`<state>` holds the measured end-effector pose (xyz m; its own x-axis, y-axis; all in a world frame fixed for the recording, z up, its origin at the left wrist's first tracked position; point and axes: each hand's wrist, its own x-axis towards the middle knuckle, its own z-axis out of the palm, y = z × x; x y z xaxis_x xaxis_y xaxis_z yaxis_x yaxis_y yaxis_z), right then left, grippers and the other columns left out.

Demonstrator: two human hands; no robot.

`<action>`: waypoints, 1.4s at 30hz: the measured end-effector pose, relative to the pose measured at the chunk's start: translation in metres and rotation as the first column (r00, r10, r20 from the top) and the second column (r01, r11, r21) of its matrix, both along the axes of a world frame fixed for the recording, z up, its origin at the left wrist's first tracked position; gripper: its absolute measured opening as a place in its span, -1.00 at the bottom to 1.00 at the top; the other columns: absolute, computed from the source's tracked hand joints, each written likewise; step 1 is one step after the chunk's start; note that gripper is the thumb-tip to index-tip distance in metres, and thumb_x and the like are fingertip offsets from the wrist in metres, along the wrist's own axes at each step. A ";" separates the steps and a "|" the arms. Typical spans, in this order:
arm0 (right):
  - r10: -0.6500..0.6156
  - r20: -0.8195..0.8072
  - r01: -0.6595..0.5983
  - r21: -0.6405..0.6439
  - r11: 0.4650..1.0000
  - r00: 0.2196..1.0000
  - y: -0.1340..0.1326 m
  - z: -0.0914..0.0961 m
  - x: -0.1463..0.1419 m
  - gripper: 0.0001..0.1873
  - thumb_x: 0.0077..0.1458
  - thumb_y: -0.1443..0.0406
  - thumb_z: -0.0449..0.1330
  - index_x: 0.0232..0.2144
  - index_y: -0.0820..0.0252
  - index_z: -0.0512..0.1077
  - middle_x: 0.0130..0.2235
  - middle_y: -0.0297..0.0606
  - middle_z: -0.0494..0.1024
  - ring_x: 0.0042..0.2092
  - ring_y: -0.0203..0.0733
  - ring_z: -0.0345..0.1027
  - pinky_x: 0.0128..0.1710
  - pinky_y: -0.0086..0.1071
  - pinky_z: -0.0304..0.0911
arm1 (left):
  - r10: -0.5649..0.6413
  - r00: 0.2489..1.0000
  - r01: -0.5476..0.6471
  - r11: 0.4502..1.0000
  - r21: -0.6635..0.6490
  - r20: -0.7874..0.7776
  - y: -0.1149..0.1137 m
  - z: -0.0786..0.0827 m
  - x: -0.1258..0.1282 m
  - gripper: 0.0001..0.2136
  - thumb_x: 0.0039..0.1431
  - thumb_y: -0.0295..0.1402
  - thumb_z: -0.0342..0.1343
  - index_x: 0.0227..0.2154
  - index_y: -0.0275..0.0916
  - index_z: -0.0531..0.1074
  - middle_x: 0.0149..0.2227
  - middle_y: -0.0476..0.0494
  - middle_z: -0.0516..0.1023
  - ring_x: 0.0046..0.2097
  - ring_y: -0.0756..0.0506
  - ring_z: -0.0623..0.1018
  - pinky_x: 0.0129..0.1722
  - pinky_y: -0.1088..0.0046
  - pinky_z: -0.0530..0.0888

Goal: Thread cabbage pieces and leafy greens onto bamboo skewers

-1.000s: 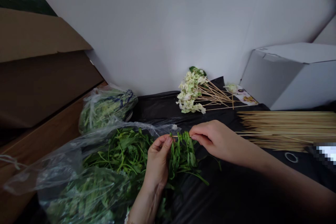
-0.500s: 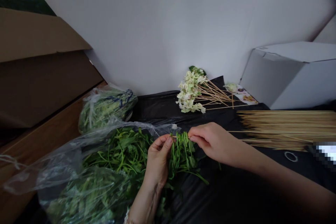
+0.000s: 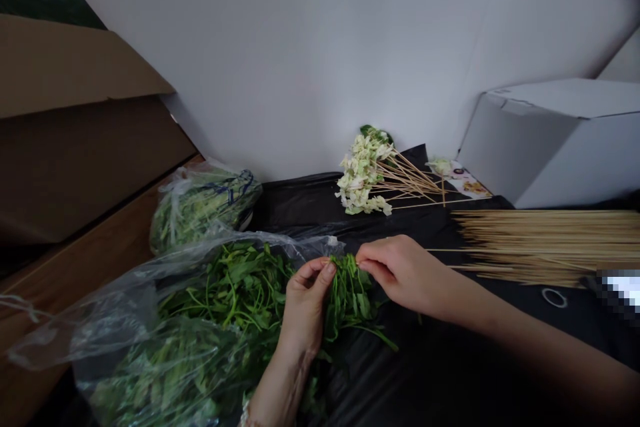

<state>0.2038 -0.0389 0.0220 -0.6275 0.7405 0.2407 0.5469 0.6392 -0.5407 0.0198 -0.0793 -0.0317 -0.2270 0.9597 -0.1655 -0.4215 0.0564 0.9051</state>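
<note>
A small bunch of leafy green stems (image 3: 351,297) hangs between my two hands above the black sheet (image 3: 440,373). My left hand (image 3: 305,307) pinches the stems near their tops with thumb and fingers closed. My right hand (image 3: 400,270) pinches the other side of the bunch, holding a thin bamboo skewer that runs through the stems. Only a short tip of the skewer shows by the left fingers. An open clear plastic bag of the same greens (image 3: 200,320) lies just left of my left hand.
A pile of bare bamboo skewers (image 3: 545,243) lies at the right. Finished skewers with pale cabbage (image 3: 367,177) rest by the wall. A second bag of greens (image 3: 200,203), a cardboard box (image 3: 75,120) at left, a white box (image 3: 560,140) at right.
My right hand has slid a little leftward toward my left hand, bunching the greens closer together. The left hand has stayed nearly in place.
</note>
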 end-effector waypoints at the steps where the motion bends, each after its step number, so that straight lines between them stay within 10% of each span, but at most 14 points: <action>1: 0.003 -0.001 -0.003 -0.001 1.000 1.000 0.001 0.000 0.000 -0.75 0.20 0.42 0.04 -0.53 0.21 0.33 -0.50 -0.37 0.41 -0.45 -0.34 0.20 -0.39 -0.41 -0.01 | -0.004 1.000 0.004 1.000 -0.003 -0.010 0.000 0.000 -0.001 -0.74 -0.18 -0.28 0.46 -0.42 -0.26 0.58 -0.42 -0.01 0.59 -0.39 0.03 0.51 -0.27 0.52 0.44; 12: 0.141 -0.115 -0.153 -0.106 0.983 0.983 0.002 0.018 0.015 -0.80 0.21 0.38 0.07 -0.41 0.18 0.47 -0.45 -0.39 0.50 -0.44 -0.34 0.26 -0.42 -0.44 0.06 | 0.027 0.910 0.016 0.995 0.100 -0.413 0.007 0.020 -0.023 -0.73 -0.03 -0.13 0.33 -0.40 -0.25 0.61 -0.40 -0.12 0.61 -0.41 -0.02 0.48 -0.43 0.57 0.38; 19: 0.225 -0.132 -0.235 -0.064 0.970 0.965 0.001 0.014 0.012 -0.80 0.23 0.39 0.09 -0.35 0.20 0.52 -0.38 -0.35 0.56 -0.37 -0.33 0.35 -0.33 -0.43 0.13 | -0.362 0.889 0.351 0.932 -0.089 -0.280 0.001 0.015 -0.014 -0.69 -0.09 -0.29 0.39 -0.23 -0.27 0.61 -0.37 -0.17 0.65 -0.37 -0.11 0.60 -0.30 0.45 0.48; 33: -0.085 -0.545 0.023 -0.120 0.993 0.834 0.009 0.045 0.042 -0.84 0.22 0.32 0.12 -0.40 0.14 0.46 -0.46 -0.36 0.48 -0.45 -0.34 0.33 -0.42 -0.43 0.26 | -0.120 0.985 0.114 0.992 -0.056 -0.126 0.003 0.010 -0.012 -0.62 -0.21 -0.28 0.47 -0.29 -0.26 0.55 -0.45 -0.03 0.63 -0.54 0.05 0.49 -0.47 0.57 0.44; 42: 0.056 -0.484 -0.185 -0.223 0.957 0.873 0.016 0.044 0.054 -0.81 0.23 0.27 0.15 -0.44 0.13 0.46 -0.49 -0.40 0.49 -0.44 -0.36 0.35 -0.40 -0.46 0.23 | -0.045 0.985 0.045 0.999 -0.005 -0.169 0.006 0.005 -0.017 -0.67 -0.13 -0.21 0.43 -0.28 -0.24 0.59 -0.40 -0.07 0.65 -0.43 0.03 0.53 -0.35 0.55 0.43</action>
<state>0.2576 -0.0227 0.0664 -0.5763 0.7421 0.3422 0.1158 0.4887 -0.8647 0.0030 -0.0732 -0.0268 -0.2086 0.9693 -0.1299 -0.2591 0.0733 0.9631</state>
